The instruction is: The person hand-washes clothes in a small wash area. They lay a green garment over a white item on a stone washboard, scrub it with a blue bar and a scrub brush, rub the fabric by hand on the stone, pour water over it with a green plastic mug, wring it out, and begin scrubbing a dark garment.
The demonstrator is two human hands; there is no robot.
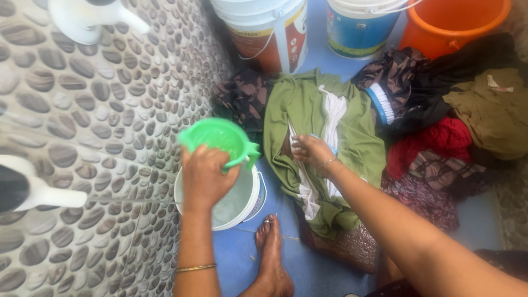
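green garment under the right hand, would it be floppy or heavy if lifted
The green garment would probably be floppy: it lies in soft folds on the blue floor. Possibly heavy if wet; the left hand holds a green mug over a water bucket. The right hand presses on it.

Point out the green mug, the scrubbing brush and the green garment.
green mug (pixel 220 140): head view, on its inner wall.
scrubbing brush (pixel 380 103): head view, on the white bristles.
green garment (pixel 300 102): head view, on the upper left cloth.
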